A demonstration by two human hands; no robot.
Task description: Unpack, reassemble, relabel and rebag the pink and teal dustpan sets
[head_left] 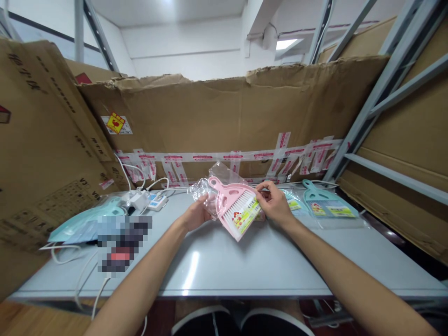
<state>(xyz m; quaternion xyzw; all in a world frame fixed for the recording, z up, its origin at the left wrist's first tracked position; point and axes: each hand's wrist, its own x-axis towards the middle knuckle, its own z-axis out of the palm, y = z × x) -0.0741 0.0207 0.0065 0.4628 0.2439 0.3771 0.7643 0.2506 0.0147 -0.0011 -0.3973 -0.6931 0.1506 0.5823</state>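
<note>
A pink plastic dustpan with a white-bristled hand brush nested in it is held up above the grey table. A printed paper label lies across the bristles. My right hand pinches the dustpan's upper right edge and the brush. My left hand is at the dustpan's left side, gripping a crumpled clear plastic bag against it. A teal dustpan set in clear wrapping lies flat to the right of my right hand.
A pale teal packaged item lies at the table's left, beside a pixelated patch. A white power strip and cables run along the back. Taped cardboard stands behind the table, with metal shelving to the right.
</note>
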